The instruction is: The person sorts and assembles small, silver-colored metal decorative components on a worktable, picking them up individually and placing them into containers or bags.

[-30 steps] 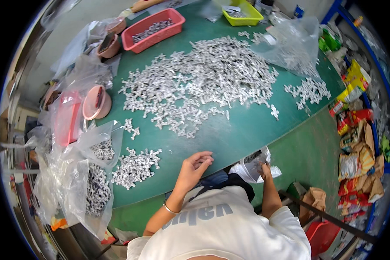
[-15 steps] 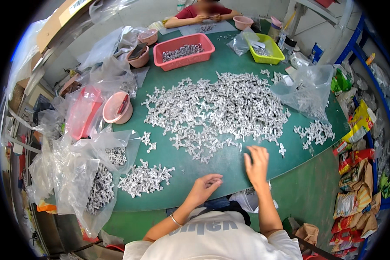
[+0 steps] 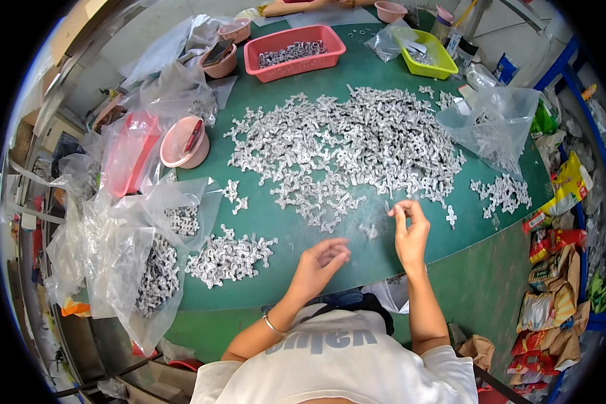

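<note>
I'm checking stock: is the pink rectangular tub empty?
Partly filled: small grey parts lie inside the pink rectangular tub, below its rim.

White shirt (image 3: 283,374): large grey lettering (image 3: 337,341), upside down. Yellow packet (image 3: 569,182) at right: print too small to read.

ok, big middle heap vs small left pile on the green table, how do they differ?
Size: the big middle heap spreads widely; the small left pile covers a small patch.
Place: the big middle heap lies beyond the right hand; the small left pile sits beside the clear plastic bag.
Shared: both are loose, silvery-grey small parts on the green table.
</note>
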Demonstrator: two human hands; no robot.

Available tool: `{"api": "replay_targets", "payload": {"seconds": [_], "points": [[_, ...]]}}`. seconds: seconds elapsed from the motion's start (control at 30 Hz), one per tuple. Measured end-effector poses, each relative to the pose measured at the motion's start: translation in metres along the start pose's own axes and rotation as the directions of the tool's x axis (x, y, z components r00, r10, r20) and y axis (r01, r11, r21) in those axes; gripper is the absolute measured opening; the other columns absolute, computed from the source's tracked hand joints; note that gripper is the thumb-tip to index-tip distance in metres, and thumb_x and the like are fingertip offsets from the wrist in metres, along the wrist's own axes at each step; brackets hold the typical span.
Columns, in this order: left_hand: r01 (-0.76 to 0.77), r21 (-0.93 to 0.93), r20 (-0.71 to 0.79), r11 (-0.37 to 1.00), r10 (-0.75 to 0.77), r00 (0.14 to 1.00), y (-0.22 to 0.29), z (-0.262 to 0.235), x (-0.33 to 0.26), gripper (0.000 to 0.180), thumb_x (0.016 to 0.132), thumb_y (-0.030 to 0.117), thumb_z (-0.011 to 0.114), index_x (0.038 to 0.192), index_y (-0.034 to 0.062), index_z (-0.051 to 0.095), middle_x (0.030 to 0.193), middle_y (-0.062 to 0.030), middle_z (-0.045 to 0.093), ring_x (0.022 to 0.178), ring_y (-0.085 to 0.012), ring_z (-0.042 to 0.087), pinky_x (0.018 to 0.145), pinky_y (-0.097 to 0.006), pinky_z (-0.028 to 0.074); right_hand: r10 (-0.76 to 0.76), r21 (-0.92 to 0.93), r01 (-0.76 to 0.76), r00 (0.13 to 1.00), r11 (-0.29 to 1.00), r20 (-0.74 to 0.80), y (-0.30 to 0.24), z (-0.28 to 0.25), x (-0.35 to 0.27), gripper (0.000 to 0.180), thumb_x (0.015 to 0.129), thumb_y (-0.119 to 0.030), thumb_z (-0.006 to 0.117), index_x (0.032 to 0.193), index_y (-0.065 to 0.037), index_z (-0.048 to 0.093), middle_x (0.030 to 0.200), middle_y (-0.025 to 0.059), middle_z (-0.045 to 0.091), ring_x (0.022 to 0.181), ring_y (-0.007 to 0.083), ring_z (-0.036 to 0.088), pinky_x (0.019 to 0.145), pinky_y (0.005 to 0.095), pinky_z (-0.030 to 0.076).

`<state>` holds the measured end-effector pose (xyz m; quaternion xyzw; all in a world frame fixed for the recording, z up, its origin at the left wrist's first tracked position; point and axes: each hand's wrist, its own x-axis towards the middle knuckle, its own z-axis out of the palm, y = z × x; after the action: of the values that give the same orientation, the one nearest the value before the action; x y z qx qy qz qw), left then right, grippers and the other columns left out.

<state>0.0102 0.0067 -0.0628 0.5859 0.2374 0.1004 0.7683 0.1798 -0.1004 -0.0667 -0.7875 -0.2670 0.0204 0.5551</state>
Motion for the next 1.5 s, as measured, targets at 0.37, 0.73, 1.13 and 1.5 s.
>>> {"api": "replay_targets", "payload": {"seconds": [0.37, 0.73, 1.13, 1.5], "points": [[-0.200, 0.511, -0.077, 0.836, 0.277, 0.958, -0.019, 0.004, 0.015, 0.031, 0.075, -0.003, 0.060, 0.105, 0.0024, 0.056, 0.095, -0.0083, 0.058, 0.081, -0.0134, 0.056, 0.065, -0.023, 0.045, -0.138, -0.369, 0.314, 0.891, 0.875, 0.432, 0.004, 0.005, -0.047, 0.033, 0.063, -0.014, 0.070, 0.093, -0.004, 0.058, 0.098, 0.0098, 0.052, 0.091, 0.0271, 0.046, 0.075, 0.0349, 0.037], [-0.331, 0.383, -0.046, 0.862, 0.376, 0.925, 0.023, 0.016, 0.000, 0.033, 0.073, -0.007, 0.061, 0.104, 0.0021, 0.059, 0.101, -0.0093, 0.054, 0.080, -0.0143, 0.055, 0.069, -0.023, 0.046, -0.042, 0.255, -0.056, 0.931, 0.965, 0.362, -0.038, -0.010, -0.043, 0.040, 0.063, 0.008, 0.067, 0.101, 0.003, 0.058, 0.096, 0.0055, 0.051, 0.074, 0.0101, 0.044, 0.068, 0.0209, 0.039], [-0.455, 0.278, -0.010, 0.846, 0.476, 0.879, 0.055, 0.020, -0.023, 0.023, 0.073, -0.011, 0.060, 0.095, -0.0068, 0.059, 0.096, -0.0148, 0.057, 0.084, -0.0196, 0.060, 0.073, -0.026, 0.052, -0.044, 0.642, -0.172, 0.951, 0.747, 0.306, -0.070, -0.028, -0.048, 0.028, 0.071, 0.014, 0.059, 0.098, 0.008, 0.057, 0.104, 0.0152, 0.053, 0.088, 0.0179, 0.055, 0.074, 0.0273, 0.046], [-0.329, 0.041, -0.014, 0.944, 0.329, 0.944, 0.070, 0.024, -0.031, 0.023, 0.074, -0.011, 0.060, 0.097, -0.0110, 0.057, 0.090, -0.0172, 0.058, 0.077, -0.0215, 0.063, 0.068, -0.025, 0.052, 0.032, 0.778, -0.357, 0.916, 0.517, 0.399, -0.070, -0.032, -0.049, 0.021, 0.076, 0.009, 0.055, 0.097, 0.009, 0.057, 0.104, 0.0141, 0.053, 0.095, 0.0214, 0.056, 0.082, 0.0308, 0.044]]}}
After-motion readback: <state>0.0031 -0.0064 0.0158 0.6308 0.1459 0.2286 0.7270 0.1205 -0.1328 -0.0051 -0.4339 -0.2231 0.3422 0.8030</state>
